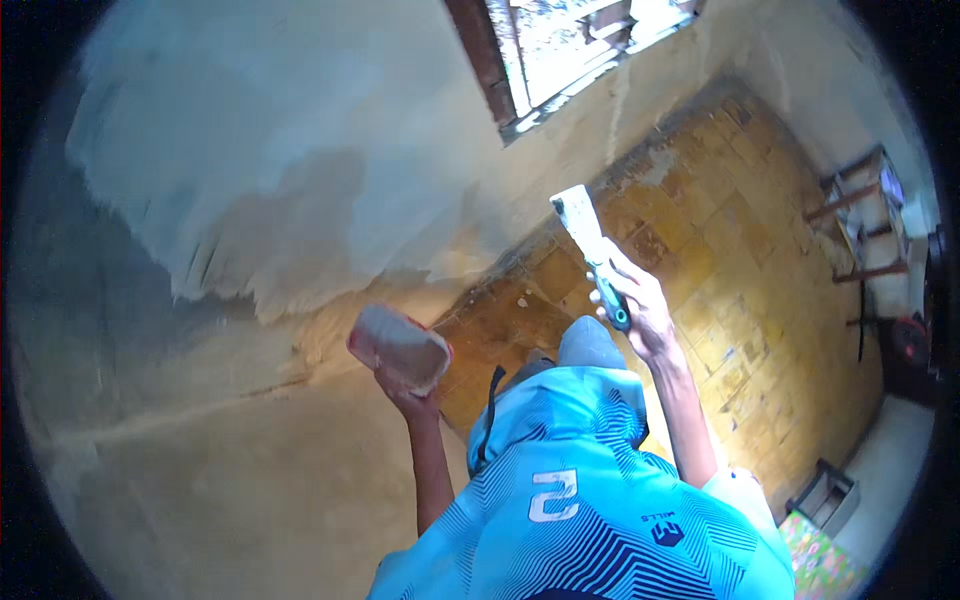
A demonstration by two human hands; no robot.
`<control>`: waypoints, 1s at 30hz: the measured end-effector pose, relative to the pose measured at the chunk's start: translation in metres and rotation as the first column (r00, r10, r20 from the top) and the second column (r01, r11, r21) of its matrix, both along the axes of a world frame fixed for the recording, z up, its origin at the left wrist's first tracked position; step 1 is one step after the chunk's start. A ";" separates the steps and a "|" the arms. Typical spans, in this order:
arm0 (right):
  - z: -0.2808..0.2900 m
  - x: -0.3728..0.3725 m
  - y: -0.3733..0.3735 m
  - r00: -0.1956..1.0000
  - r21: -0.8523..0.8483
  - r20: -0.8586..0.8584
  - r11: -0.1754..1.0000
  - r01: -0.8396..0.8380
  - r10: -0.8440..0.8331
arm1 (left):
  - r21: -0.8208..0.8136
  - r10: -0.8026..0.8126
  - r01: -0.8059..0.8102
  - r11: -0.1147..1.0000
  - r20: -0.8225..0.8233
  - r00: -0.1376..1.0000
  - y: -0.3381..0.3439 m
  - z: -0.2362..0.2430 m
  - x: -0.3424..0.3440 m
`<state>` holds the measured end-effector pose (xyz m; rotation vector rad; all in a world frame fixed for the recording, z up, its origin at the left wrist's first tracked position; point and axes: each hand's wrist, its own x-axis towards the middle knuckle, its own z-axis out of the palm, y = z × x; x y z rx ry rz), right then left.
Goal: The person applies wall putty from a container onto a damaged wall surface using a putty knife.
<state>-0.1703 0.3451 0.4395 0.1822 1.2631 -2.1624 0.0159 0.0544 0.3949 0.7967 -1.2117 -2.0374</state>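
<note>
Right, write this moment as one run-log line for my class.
left hand: holding red-edged container | right hand: gripping scraper, whitish blade pointing forward | wall: patchy | floor: tiled

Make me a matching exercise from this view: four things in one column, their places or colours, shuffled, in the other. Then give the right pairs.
Column one:
1. Scraper
2. Container
3. Window
4. Shirt

Column two:
A. Bright blue with dark stripes
B. In the left hand
C. At the top edge of the picture
D. In the right hand

Right pairs: 1-D; 2-B; 3-C; 4-A.
</note>
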 end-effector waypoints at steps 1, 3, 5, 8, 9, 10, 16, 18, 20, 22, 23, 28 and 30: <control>-0.011 -0.010 0.002 0.996 0.021 0.044 0.997 0.070 -0.071 | -0.038 0.089 -0.084 0.996 0.147 0.985 -0.002 -0.022 0.009; -0.054 -0.036 0.008 0.989 -0.001 0.060 0.991 0.133 -0.133 | 0.049 -0.024 0.017 0.999 0.136 0.990 -0.009 -0.063 0.024; -0.095 -0.066 -0.003 0.965 0.067 0.121 0.972 0.224 -0.231 | 0.217 -0.115 0.088 0.972 0.113 0.987 -0.021 -0.089 0.048; -0.143 -0.119 -0.014 0.930 0.091 0.121 0.937 0.337 -0.346 | 0.163 -0.069 0.018 0.987 0.310 0.948 0.005 -0.096 0.035; -0.171 -0.126 -0.051 0.932 0.068 0.138 0.942 0.329 -0.336 | 0.046 0.032 -0.054 0.997 0.384 0.923 -0.003 -0.095 0.056; -0.190 -0.148 -0.045 0.922 0.054 0.096 0.927 0.372 -0.376 | 0.018 0.057 -0.070 0.997 0.410 0.911 0.015 -0.108 0.039; -0.295 -0.216 -0.134 0.853 0.167 -0.125 0.836 0.522 -0.507 | 0.249 -0.175 0.073 0.966 0.422 0.890 0.037 -0.128 0.004; -0.287 -0.218 -0.165 0.866 0.394 -0.276 0.773 0.497 -0.416 | 0.222 -0.143 0.042 0.974 0.462 0.875 0.033 -0.142 0.021; -0.289 -0.228 -0.177 0.838 0.399 -0.378 0.748 0.530 -0.393 | 0.242 -0.158 0.044 0.969 0.474 0.866 0.037 -0.161 0.024; -0.275 -0.234 -0.192 0.811 0.375 -0.403 0.732 0.569 -0.423 | 0.239 -0.151 0.030 0.970 0.504 0.851 0.032 -0.162 0.034; -0.273 -0.237 -0.202 0.785 0.350 -0.399 0.712 0.608 -0.474 | 0.238 -0.148 0.024 0.971 0.517 0.843 0.033 -0.163 0.036; -0.265 -0.247 -0.214 0.816 0.398 -0.450 0.736 0.547 -0.363 | 0.251 -0.144 -0.002 0.968 0.560 0.816 0.017 -0.157 0.034; -0.262 -0.246 -0.211 0.837 0.394 -0.424 0.761 0.514 -0.346 | 0.256 -0.145 -0.006 0.967 0.566 0.811 0.012 -0.153 0.038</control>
